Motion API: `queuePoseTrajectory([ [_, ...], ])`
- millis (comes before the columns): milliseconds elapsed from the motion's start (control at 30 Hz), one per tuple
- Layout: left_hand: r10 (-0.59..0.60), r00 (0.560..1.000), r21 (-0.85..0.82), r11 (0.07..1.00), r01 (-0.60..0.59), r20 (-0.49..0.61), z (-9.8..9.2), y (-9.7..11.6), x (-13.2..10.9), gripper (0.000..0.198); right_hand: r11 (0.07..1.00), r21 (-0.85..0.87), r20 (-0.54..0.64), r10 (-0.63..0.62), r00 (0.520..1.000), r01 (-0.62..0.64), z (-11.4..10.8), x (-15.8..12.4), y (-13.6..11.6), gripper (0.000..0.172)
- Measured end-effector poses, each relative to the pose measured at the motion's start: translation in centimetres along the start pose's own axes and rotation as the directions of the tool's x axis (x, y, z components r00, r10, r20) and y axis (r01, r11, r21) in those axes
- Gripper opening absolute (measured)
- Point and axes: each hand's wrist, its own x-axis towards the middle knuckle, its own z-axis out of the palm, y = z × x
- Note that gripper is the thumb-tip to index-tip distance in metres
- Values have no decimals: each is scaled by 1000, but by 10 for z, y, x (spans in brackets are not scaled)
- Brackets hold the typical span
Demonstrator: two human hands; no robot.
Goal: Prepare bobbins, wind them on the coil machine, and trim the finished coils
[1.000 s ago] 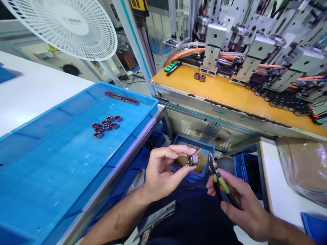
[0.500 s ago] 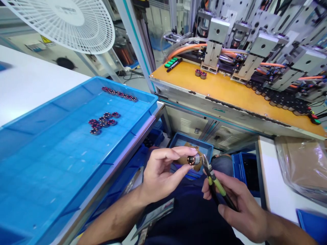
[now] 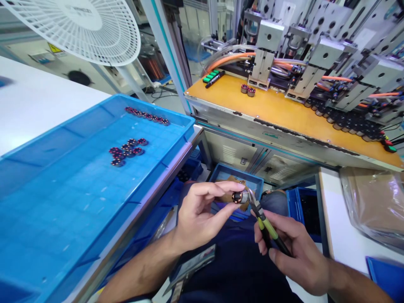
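Note:
My left hand (image 3: 198, 214) pinches a small round wound coil part (image 3: 239, 197) between thumb and forefinger, held above my lap. My right hand (image 3: 293, 248) grips a pair of small cutters (image 3: 263, 221) with green-yellow and black handles. The cutter jaws touch the right side of the coil part. To the left, a large blue tray (image 3: 78, 181) holds a cluster of similar dark coil parts (image 3: 126, 150) and a row of several more (image 3: 147, 116) along its far rim.
An orange-topped machine bench (image 3: 284, 113) with grey actuators and orange hoses stands ahead; two coil parts (image 3: 248, 90) and a black marker (image 3: 214, 80) lie on it. A white fan (image 3: 82, 29) is at upper left. Blue bins (image 3: 236, 181) sit under the bench. A plastic bag (image 3: 375, 202) lies at right.
My right hand has brought the cutters left and up, from apart to touching the coil part. My left hand has stayed almost still.

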Motion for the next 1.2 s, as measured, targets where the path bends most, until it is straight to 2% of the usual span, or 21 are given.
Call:
queuePoseTrajectory([
  [100, -21, 1000, 6, 1000, 21, 3, 1, -1, -2, 61, 996, -82, -40, 17, 999, -20, 0, 0, 2, 68],
  [300, -107, 992, 40, 993, 110, -60, 0, -2, -4, 57, 965, -204, -140, 136, 981, -163, -2, 5, -3, 43],
  [400, -274, 959, -38, 961, 272, -68, -6, -5, -1, 47, 888, -436, -124, 98, 987, -143, -12, 11, -13, 36],
  [433, -365, 929, -107, 928, 358, -59, -8, -7, 0, 39, 830, -548, -112, 49, 992, -103, -20, 15, -16, 36],
  [500, -561, 827, -271, 801, 535, -24, -12, -12, 2, 25, 642, -766, -124, -127, 984, -14, -43, 29, -25, 42],
  [567, -704, 710, -387, 652, 652, 9, -16, -16, 2, 26, 394, -919, -169, -358, 918, -16, -78, 53, -37, 52],
  [600, -751, 660, -408, 597, 690, 16, -18, -17, 0, 30, 276, -958, -194, -428, 883, -77, -99, 69, -44, 57],
  [667, -807, 591, -394, 542, 742, 4, -24, -15, -6, 37, 72, -956, -288, -432, 855, -285, -142, 104, -58, 60],
  [700, -822, 570, -372, 534, 760, -15, -28, -12, -11, 38, -6, -931, -337, -378, 862, -366, -162, 122, -63, 57],
  [733, -833, 551, -342, 530, 776, -42, -34, -9, -15, 39, -23, -920, -355, -371, 858, -391, -180, 138, -67, 54],
  [800, -844, 523, -278, 535, 798, -121, -51, 1, -22, 38, -34, -904, -384, -373, 845, -426, -208, 165, -70, 54],
  [867, -836, 503, -209, 543, 813, -217, -77, 11, -23, 39, -20, -897, -398, -395, 828, -441, -223, 183, -66, 55],
  [1000, -711, 527, -22, 604, 796, -466, -148, 13, 2, 50, -7, -890, -414, -407, 814, -456, -236, 196, -52, 52],
  [1100, -613, 537, 101, 600, 794, -579, -204, -12, 38, 51, 0, -886, -423, -414, 806, -464, -242, 199, -46, 51],
  [1200, -548, 538, 260, 505, 823, -640, -243, -58, 76, 34, 7, -881, -432, -422, 797, -474, -243, 199, -45, 48],
])
